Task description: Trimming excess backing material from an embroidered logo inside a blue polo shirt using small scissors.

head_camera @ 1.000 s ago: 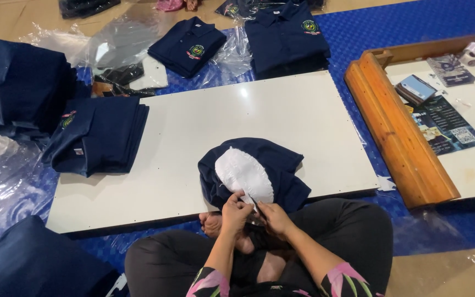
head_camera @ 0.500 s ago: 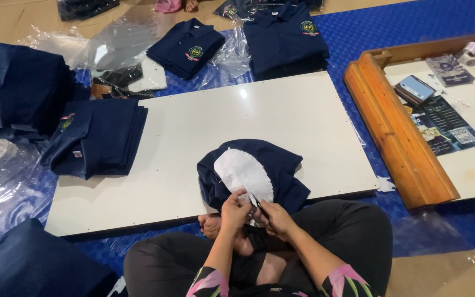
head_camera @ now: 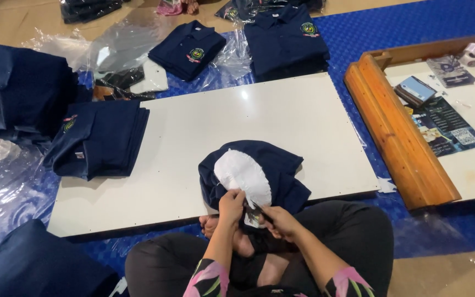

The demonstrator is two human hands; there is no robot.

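Observation:
A bunched navy shirt lies at the near edge of the white board, turned to show a white backing patch. My left hand pinches the lower edge of that patch. My right hand grips a small dark tool, perhaps scissors, with its tip at the patch. I sit cross-legged, legs under the shirt.
Folded navy shirts are stacked at the board's left and far left. Two more lie beyond the board on clear plastic. A wooden-edged table with papers stands to the right. Blue mat covers the floor.
My hands have kept their grip at the patch's lower edge, shifting only slightly. Nothing else has moved.

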